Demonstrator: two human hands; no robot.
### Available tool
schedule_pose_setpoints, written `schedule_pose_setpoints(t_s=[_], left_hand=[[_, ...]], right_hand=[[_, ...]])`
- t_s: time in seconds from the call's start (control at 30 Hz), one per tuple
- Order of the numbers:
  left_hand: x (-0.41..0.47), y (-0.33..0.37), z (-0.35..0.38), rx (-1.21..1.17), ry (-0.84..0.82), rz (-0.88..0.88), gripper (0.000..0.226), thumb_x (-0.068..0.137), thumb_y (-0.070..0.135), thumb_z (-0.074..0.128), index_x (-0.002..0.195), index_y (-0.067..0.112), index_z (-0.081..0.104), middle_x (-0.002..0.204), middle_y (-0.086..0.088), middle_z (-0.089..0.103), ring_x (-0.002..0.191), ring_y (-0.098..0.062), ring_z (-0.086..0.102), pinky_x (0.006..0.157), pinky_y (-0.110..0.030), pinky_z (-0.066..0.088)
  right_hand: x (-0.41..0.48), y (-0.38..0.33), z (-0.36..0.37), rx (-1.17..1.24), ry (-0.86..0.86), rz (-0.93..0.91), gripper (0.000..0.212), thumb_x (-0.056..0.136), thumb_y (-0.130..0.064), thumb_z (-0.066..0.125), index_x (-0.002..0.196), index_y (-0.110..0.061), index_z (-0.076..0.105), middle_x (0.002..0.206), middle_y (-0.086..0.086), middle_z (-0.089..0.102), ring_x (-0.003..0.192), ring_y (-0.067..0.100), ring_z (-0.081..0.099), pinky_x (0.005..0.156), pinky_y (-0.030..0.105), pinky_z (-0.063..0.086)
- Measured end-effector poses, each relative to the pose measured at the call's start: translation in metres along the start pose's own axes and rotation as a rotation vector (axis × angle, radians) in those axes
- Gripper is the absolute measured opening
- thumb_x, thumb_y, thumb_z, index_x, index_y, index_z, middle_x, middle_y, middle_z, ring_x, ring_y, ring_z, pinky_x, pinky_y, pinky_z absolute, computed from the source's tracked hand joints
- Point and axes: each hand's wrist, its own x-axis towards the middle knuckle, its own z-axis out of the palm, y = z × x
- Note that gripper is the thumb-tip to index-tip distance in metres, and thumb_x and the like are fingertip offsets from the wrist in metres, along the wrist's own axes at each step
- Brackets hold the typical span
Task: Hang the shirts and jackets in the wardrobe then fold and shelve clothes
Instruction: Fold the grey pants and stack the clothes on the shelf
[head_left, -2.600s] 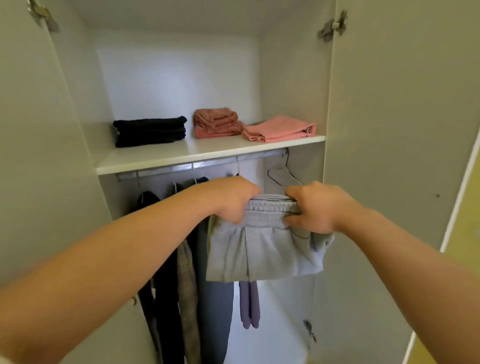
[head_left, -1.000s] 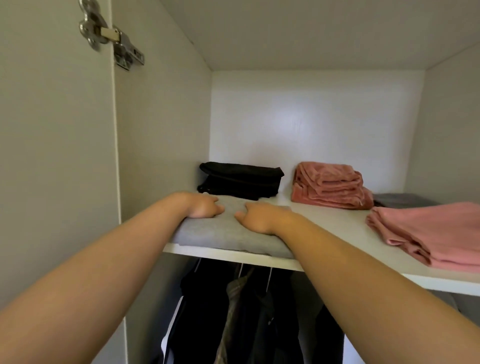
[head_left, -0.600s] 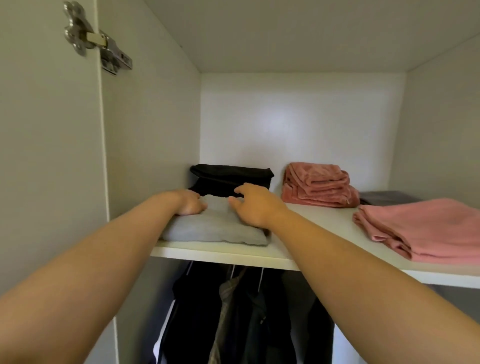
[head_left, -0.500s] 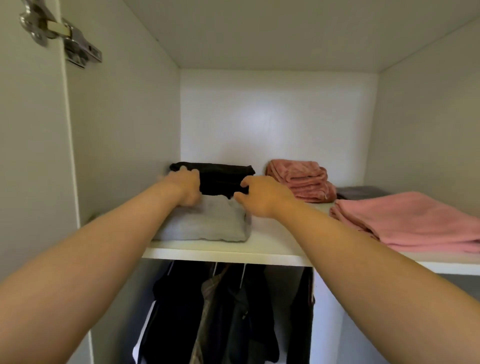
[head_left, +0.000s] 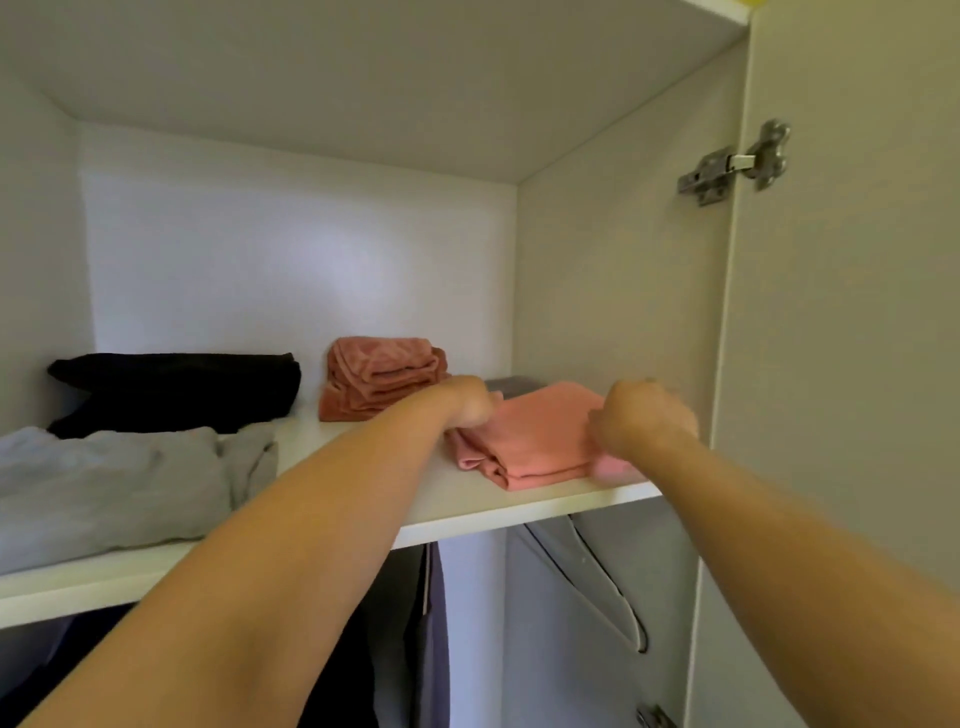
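Observation:
A flat folded pink garment lies at the right end of the white wardrobe shelf. My left hand has its fingers curled at the garment's left edge. My right hand, blurred, grips its near right part. The folded grey garment rests alone at the shelf's left front, in front of a black folded pile. A stack of pink folded cloth sits at the back middle.
A dark grey item peeks out behind the flat pink garment. Below the shelf hang dark clothes and a grey hanger. The open right door with its hinge stands close to my right arm.
Both hands let go of the grey garment at the shelf's left and moved right onto the flat pink garment. My view turned to the right.

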Motion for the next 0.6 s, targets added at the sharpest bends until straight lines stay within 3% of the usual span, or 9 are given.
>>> schedule_pose_setpoints(t_s=[0.07,0.17,0.23,0.3,0.37,0.43,0.5,0.6], left_hand=[[0.014,-0.005,0.016,-0.135,-0.010,-0.079,0.064,0.106,0.049,0.032,0.148,0.002,0.041,0.156,-0.018,0.037,0.140,-0.032,0.041,0.115,-0.036,0.032],[0.031,-0.012,0.033,-0.274,-0.013,-0.130,0.053,0.098,0.046,0.053,0.130,0.004,0.059,0.136,-0.015,0.060,0.115,-0.028,0.060,0.093,-0.029,0.044],[0.039,-0.017,0.031,-0.370,-0.063,-0.153,0.057,0.084,0.042,0.072,0.126,0.005,0.059,0.122,-0.013,0.067,0.103,-0.026,0.066,0.089,-0.030,0.051],[0.037,-0.021,0.022,-0.548,-0.250,-0.215,0.045,0.074,0.042,0.083,0.103,0.012,0.064,0.085,-0.006,0.070,0.074,-0.019,0.065,0.066,-0.025,0.046],[0.030,-0.024,0.014,-0.635,-0.441,-0.254,0.037,0.067,0.041,0.088,0.083,0.020,0.063,0.065,0.001,0.064,0.062,-0.012,0.055,0.057,-0.023,0.035],[0.016,-0.019,0.010,-0.715,-0.561,-0.214,0.033,0.068,0.038,0.087,0.086,0.022,0.065,0.073,0.002,0.065,0.067,-0.012,0.058,0.064,-0.021,0.041],[0.004,-0.012,0.007,-0.850,-0.645,-0.180,0.032,0.077,0.028,0.081,0.103,0.015,0.068,0.089,-0.005,0.072,0.079,-0.019,0.068,0.078,-0.027,0.055],[-0.011,-0.003,0.002,-0.992,-0.708,-0.172,0.015,0.087,0.021,0.070,0.091,0.007,0.066,0.078,-0.014,0.073,0.066,-0.026,0.072,0.067,-0.034,0.060]], right_hand=[[-0.007,0.006,0.002,-0.012,-0.081,0.046,0.037,0.092,-0.034,0.052,0.123,-0.018,0.063,0.125,0.008,0.062,0.112,0.032,0.061,0.079,0.037,0.046],[-0.003,0.007,0.011,-0.150,-0.316,-0.035,0.045,0.090,-0.037,0.053,0.135,-0.027,0.054,0.138,0.009,0.051,0.126,0.035,0.049,0.100,0.046,0.045],[0.000,0.003,0.013,-0.091,-0.359,-0.006,0.041,0.098,-0.036,0.043,0.131,-0.016,0.057,0.133,0.011,0.056,0.122,0.032,0.051,0.107,0.045,0.039],[0.000,0.001,0.012,0.036,-0.375,0.041,0.037,0.103,-0.037,0.037,0.104,-0.009,0.062,0.103,0.009,0.063,0.092,0.025,0.058,0.096,0.036,0.046],[0.001,0.002,0.010,0.278,-0.394,0.152,0.035,0.102,-0.042,0.040,0.094,-0.012,0.056,0.083,0.007,0.058,0.072,0.021,0.056,0.075,0.032,0.053],[0.000,0.007,0.006,0.445,-0.432,0.296,0.030,0.099,-0.038,0.046,0.093,-0.010,0.055,0.080,0.009,0.063,0.066,0.024,0.061,0.063,0.031,0.055],[-0.002,0.008,0.001,0.544,-0.540,0.402,0.027,0.098,-0.032,0.047,0.101,-0.008,0.058,0.089,0.014,0.072,0.076,0.029,0.069,0.072,0.043,0.059],[-0.001,0.003,-0.014,0.613,-0.568,0.405,0.023,0.099,-0.028,0.052,0.101,-0.006,0.059,0.093,0.014,0.074,0.083,0.030,0.073,0.071,0.043,0.061]])
